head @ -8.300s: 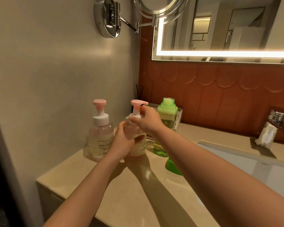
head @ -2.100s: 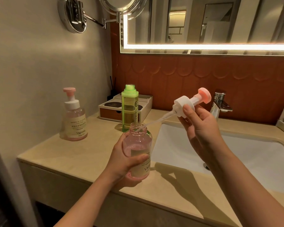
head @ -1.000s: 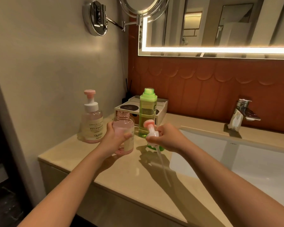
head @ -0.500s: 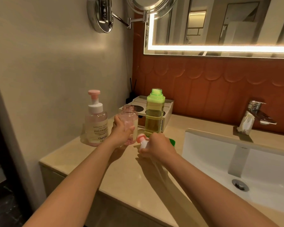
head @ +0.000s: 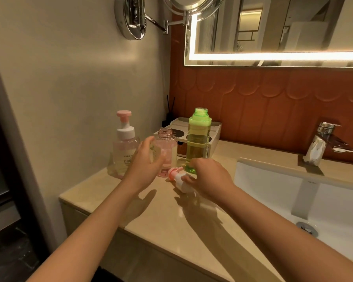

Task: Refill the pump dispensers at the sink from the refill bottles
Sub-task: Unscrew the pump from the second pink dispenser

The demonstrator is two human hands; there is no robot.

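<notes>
At a bathroom counter (head: pixel 161 216), a person's right hand (head: pixel 209 176) lays a pink-and-white pump (head: pixel 176 177) on its side, fingers curled over its collar, apparently to park it out of the way. The dispenser (head: pixel 167 151) it belongs to stands open-necked just beyond, likely set upright to take liquid. The left hand (head: pixel 146 161) sits at that dispenser's left flank, fingers loose and straightened, gripping nothing; whether the palm touches the plastic cannot be told. The uncapped green refill (head: pixel 197 143) stands right behind the right hand, just beside the dispenser, handy for pouring. A second dispenser (head: pixel 124 145), pump on, stands farther left near the wall.
</notes>
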